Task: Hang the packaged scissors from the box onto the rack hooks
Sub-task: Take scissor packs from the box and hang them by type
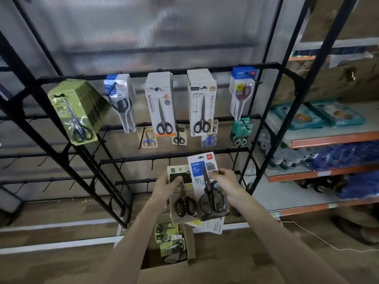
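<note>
Blue-label pack (206,177) pinched in the right hand (226,184), tan pack (183,203) gripped in the left hand (165,188). Both held upright over the box (189,242), hang-holes topmost, just under empty hooks (169,161); right pack judged nearer.

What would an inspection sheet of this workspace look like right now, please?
Surface: wooden floor with white strips.
Job's things: black rack, stocked above, bare below; cardboard box holds green packs.
Clutter: white card below the held packs, support unclear.
Grippers: left hand holds beige scissors pack; right hand holds blue-grey scissors pack.
Cables: thin white cord on floor, right.
Surroundings: orange-edged shelves with goods; translucent wall panel.
</note>
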The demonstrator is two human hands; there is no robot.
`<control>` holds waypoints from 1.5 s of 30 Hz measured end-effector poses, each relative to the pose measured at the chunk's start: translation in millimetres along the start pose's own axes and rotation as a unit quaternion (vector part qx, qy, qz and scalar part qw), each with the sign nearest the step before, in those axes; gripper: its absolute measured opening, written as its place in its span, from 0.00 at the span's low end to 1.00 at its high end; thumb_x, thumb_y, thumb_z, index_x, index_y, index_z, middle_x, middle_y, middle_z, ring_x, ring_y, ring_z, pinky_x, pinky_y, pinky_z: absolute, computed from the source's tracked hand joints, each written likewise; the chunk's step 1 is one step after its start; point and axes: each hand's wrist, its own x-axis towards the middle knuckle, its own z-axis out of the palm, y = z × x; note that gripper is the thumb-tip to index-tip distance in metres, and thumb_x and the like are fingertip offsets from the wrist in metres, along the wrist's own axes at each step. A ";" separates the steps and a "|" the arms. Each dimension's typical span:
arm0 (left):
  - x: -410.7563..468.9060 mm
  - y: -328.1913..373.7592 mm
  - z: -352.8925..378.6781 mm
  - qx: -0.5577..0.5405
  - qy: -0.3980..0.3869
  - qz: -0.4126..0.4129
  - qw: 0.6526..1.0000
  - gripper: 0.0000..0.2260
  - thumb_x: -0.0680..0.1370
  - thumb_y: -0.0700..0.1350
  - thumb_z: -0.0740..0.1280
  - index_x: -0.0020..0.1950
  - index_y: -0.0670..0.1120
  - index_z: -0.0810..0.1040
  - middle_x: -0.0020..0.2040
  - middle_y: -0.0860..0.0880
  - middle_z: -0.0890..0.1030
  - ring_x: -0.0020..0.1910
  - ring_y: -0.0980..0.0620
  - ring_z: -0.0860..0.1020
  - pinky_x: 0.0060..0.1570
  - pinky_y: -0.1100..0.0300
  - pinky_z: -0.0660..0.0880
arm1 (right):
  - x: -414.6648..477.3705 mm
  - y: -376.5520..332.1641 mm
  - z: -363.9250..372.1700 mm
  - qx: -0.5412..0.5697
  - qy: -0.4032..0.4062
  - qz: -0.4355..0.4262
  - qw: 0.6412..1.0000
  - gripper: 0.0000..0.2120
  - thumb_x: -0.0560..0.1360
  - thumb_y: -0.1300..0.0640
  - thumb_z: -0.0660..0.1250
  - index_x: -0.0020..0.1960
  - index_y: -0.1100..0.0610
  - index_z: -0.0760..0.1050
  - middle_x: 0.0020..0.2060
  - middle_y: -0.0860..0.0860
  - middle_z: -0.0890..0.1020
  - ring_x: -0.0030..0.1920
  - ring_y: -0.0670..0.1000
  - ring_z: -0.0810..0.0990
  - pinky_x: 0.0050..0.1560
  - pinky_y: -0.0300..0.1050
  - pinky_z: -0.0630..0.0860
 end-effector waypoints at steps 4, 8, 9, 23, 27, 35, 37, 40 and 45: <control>-17.7 -2.2 3.3 -0.018 -0.015 -0.003 1.000 0.09 0.80 0.39 0.70 0.57 0.49 0.77 0.54 0.48 0.84 0.55 0.49 0.82 0.56 0.49 0.80 | -17.8 1.8 -10.8 0.027 0.019 0.009 0.999 0.07 0.77 0.61 0.68 0.51 0.63 0.82 0.46 0.58 0.86 0.39 0.52 0.82 0.36 0.40 0.75; -38.7 -0.7 4.5 -0.029 -0.028 0.010 0.999 0.11 0.79 0.39 0.71 0.59 0.49 0.79 0.57 0.47 0.85 0.59 0.47 0.82 0.63 0.42 0.77 | -38.1 4.1 -15.7 0.051 0.029 0.000 0.998 0.05 0.78 0.62 0.68 0.51 0.62 0.81 0.43 0.56 0.86 0.39 0.50 0.83 0.34 0.38 0.76; -45.2 -1.5 4.2 -0.032 -0.030 0.016 0.999 0.11 0.79 0.38 0.70 0.60 0.49 0.79 0.57 0.47 0.85 0.59 0.47 0.82 0.63 0.42 0.78 | -45.1 5.5 -16.3 0.059 0.027 -0.002 0.998 0.05 0.78 0.62 0.68 0.52 0.62 0.81 0.42 0.55 0.86 0.40 0.50 0.84 0.35 0.40 0.78; -130.9 -22.0 14.4 -0.060 -0.044 0.042 0.996 0.11 0.80 0.40 0.71 0.60 0.51 0.80 0.55 0.49 0.86 0.58 0.46 0.83 0.64 0.39 0.76 | -143.9 23.2 -47.4 0.030 0.003 -0.024 0.999 0.05 0.80 0.59 0.66 0.53 0.58 0.80 0.47 0.52 0.87 0.47 0.49 0.85 0.38 0.39 0.74; -138.4 -12.7 32.7 -0.048 -0.034 0.047 0.997 0.11 0.80 0.40 0.71 0.61 0.50 0.80 0.55 0.50 0.86 0.58 0.49 0.83 0.64 0.42 0.77 | -140.8 19.4 -64.5 0.030 0.012 -0.027 0.999 0.05 0.80 0.60 0.66 0.52 0.58 0.80 0.48 0.53 0.87 0.50 0.51 0.85 0.44 0.43 0.76; -126.7 0.7 87.7 -0.033 -0.032 0.037 0.998 0.11 0.80 0.39 0.70 0.60 0.51 0.80 0.56 0.51 0.86 0.60 0.49 0.82 0.65 0.42 0.76 | -116.2 19.5 -109.7 -0.009 -0.005 -0.011 1.000 0.04 0.80 0.59 0.66 0.52 0.57 0.80 0.48 0.52 0.85 0.49 0.49 0.83 0.44 0.43 0.74; -121.0 0.4 104.9 -0.038 -0.032 0.051 0.997 0.12 0.80 0.38 0.70 0.61 0.50 0.80 0.56 0.51 0.86 0.60 0.50 0.82 0.66 0.44 0.76 | -102.6 19.1 -121.7 -0.016 0.001 -0.017 1.000 0.05 0.80 0.59 0.66 0.51 0.58 0.80 0.48 0.53 0.85 0.47 0.47 0.82 0.41 0.41 0.74; -113.9 -3.5 123.9 -0.034 -0.025 0.048 0.998 0.12 0.80 0.38 0.69 0.62 0.50 0.80 0.56 0.51 0.86 0.60 0.50 0.82 0.65 0.45 0.76 | -84.1 18.1 -134.6 -0.015 0.008 -0.022 1.000 0.07 0.79 0.59 0.66 0.52 0.62 0.81 0.46 0.56 0.86 0.45 0.50 0.81 0.40 0.42 0.74; -103.4 6.6 135.0 -0.033 -0.006 0.036 0.999 0.12 0.80 0.39 0.70 0.60 0.52 0.80 0.56 0.50 0.86 0.59 0.48 0.82 0.65 0.41 0.76 | -75.3 8.3 -144.7 -0.017 -0.024 -0.021 0.999 0.05 0.79 0.60 0.66 0.47 0.60 0.79 0.43 0.53 0.84 0.46 0.50 0.81 0.40 0.42 0.72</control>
